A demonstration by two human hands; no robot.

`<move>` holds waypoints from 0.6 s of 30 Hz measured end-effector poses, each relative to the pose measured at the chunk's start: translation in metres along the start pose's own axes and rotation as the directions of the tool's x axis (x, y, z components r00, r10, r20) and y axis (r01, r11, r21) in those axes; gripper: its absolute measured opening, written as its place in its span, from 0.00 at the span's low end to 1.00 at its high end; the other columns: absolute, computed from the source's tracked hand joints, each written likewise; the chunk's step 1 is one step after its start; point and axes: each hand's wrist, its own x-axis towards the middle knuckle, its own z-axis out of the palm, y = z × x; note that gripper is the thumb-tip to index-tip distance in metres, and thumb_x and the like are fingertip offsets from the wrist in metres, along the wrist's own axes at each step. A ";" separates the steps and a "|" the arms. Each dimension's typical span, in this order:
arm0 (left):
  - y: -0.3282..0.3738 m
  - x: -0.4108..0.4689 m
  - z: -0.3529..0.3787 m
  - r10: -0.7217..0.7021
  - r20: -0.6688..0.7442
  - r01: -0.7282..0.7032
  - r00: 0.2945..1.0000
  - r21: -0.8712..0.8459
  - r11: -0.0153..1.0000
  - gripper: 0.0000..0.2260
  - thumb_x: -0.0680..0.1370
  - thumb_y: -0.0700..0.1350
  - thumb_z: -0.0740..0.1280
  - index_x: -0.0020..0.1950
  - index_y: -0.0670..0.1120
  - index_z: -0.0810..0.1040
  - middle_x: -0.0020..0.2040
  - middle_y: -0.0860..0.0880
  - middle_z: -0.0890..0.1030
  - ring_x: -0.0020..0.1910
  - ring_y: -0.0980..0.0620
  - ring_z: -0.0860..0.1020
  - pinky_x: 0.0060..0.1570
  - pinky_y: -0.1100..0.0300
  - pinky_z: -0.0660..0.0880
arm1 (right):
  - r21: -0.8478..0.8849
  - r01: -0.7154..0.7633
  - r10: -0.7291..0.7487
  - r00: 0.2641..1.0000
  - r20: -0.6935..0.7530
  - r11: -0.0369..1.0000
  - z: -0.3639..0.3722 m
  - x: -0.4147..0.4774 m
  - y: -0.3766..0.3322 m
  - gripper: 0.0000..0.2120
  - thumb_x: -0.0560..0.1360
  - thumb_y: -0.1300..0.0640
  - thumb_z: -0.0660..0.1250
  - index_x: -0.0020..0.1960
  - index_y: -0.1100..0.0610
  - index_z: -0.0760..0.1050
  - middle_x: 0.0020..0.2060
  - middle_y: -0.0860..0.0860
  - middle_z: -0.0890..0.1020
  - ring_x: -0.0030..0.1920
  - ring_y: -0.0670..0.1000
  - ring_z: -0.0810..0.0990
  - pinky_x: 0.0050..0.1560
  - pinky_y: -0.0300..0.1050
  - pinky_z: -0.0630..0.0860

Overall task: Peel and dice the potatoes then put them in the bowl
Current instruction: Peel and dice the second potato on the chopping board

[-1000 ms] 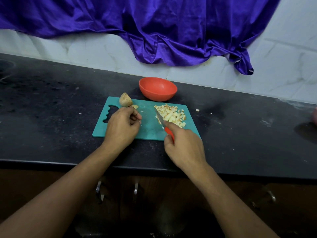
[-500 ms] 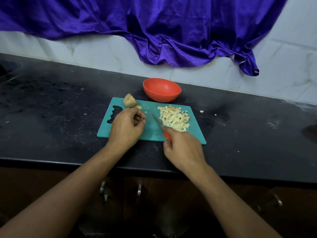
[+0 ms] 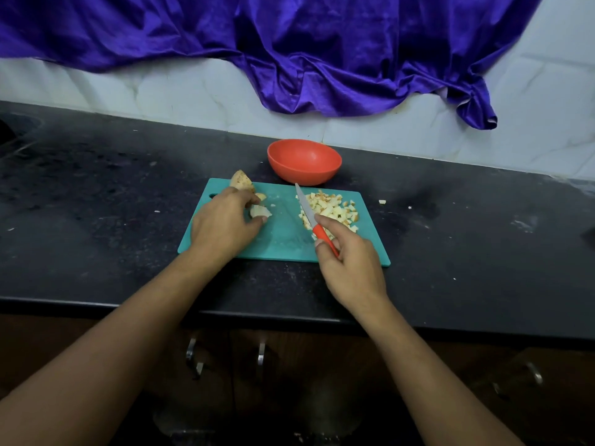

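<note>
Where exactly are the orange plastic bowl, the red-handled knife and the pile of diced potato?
orange plastic bowl (image 3: 304,175): head view, on its outer front wall.
red-handled knife (image 3: 305,207): head view, on the middle of the blade.
pile of diced potato (image 3: 333,209): head view, on the centre of the heap.

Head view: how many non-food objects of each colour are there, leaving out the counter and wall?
Orange-red: 2, the bowl and the orange-handled knife
Teal: 1, the cutting board
Purple: 1, the satin cloth
Total: 4
</note>
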 end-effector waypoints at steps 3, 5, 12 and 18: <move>0.002 0.005 0.000 0.029 0.021 -0.031 0.999 0.076 0.997 0.17 0.78 0.57 0.70 0.65 0.54 0.81 0.65 0.51 0.78 0.61 0.46 0.78 0.49 0.52 0.71 | 0.010 -0.009 0.009 1.000 0.002 1.000 0.001 0.002 0.004 0.22 0.80 0.55 0.65 0.73 0.42 0.74 0.26 0.35 0.74 0.27 0.45 0.71 0.29 0.35 0.62; 0.001 0.005 -0.001 0.044 0.020 -0.045 0.999 0.090 0.995 0.16 0.79 0.57 0.69 0.64 0.54 0.81 0.64 0.51 0.80 0.60 0.46 0.78 0.48 0.53 0.70 | 0.020 -0.008 0.008 1.000 0.005 1.000 0.002 0.002 0.005 0.22 0.81 0.55 0.65 0.73 0.43 0.74 0.26 0.35 0.74 0.26 0.45 0.70 0.28 0.36 0.62; -0.004 -0.010 -0.007 0.084 0.025 -0.082 0.996 -0.072 0.994 0.13 0.73 0.62 0.75 0.52 0.57 0.82 0.59 0.58 0.81 0.55 0.53 0.78 0.44 0.56 0.67 | 0.039 -0.013 0.012 1.000 0.010 0.999 0.002 0.003 0.007 0.21 0.81 0.55 0.66 0.73 0.42 0.74 0.25 0.38 0.73 0.25 0.45 0.68 0.28 0.38 0.64; -0.007 -0.018 -0.010 0.109 0.053 -0.092 0.993 -0.254 0.963 0.10 0.72 0.55 0.78 0.50 0.58 0.82 0.40 0.59 0.78 0.38 0.59 0.76 0.36 0.59 0.69 | 0.009 0.001 -0.001 1.000 0.013 1.000 0.002 0.001 0.007 0.21 0.81 0.54 0.65 0.73 0.42 0.74 0.25 0.37 0.74 0.25 0.45 0.69 0.27 0.36 0.63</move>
